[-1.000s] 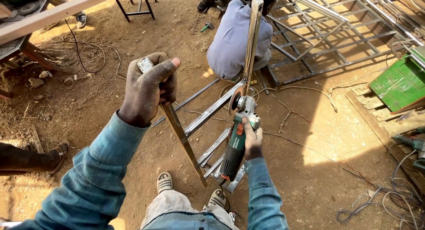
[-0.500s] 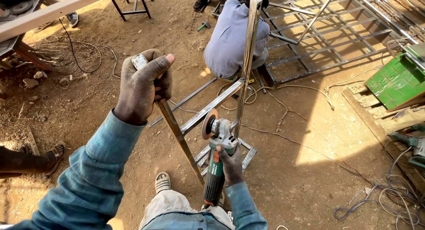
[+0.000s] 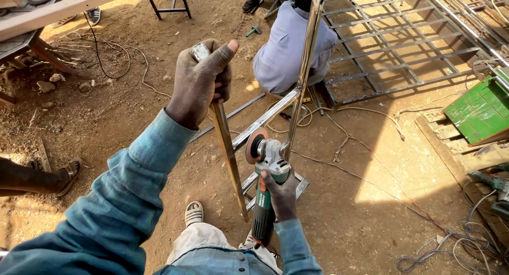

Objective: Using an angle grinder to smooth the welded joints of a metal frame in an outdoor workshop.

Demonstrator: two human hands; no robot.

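My left hand grips the top of an upright metal tube, one leg of a welded steel frame that stands on the dirt in front of me. My right hand holds a green and grey angle grinder by its body. Its orange-brown disc sits close beside a crossbar of the frame, between the two uprights. Whether the disc touches the bar is not clear. My feet in pale shoes show below the frame.
Another person in a pale blue shirt crouches just beyond the frame. A large steel grille lies flat at the upper right. A green box and cables are at the right. Someone's sandalled foot is at the left.
My right hand has brought the grinder left and up, from low by the frame's base to the crossbar between the uprights. My left hand kept its grip on the tube.
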